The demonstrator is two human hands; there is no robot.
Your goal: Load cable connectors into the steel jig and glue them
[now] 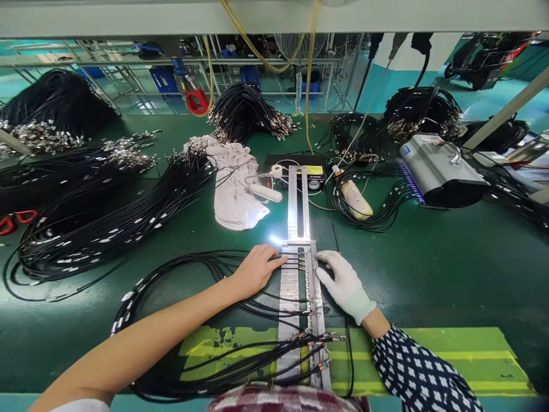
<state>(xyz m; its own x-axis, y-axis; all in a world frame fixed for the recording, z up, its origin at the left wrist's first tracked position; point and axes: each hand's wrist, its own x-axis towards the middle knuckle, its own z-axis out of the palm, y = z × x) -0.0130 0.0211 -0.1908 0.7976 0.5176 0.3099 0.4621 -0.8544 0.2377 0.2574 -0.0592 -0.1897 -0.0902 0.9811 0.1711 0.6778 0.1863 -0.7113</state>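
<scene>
A slotted metal jig (290, 286) stands upright in the view on the green bench, running away from me. Several black cables (257, 309) lie across it, their metal-tipped ends over its slot and right-hand rail (316, 297). My bare left hand (257, 272) is at the jig's left edge, thumb and fingers closed about a black cable. My right hand (343, 283), in a white glove, rests at the right-hand rail. Its thumb and forefinger are apart, with tips touching or very near the metal. Beyond the left fingertips shines a bright light (277, 240).
Large bundles of black cables (107, 206) cover the left side. Behind the jig are a white cloth (234, 194), a black control box (317, 180) and a wrapped bottle (354, 197). A silver machine (441, 169) glows violet underneath at right. Yellow tape (429, 360) lines the front edge.
</scene>
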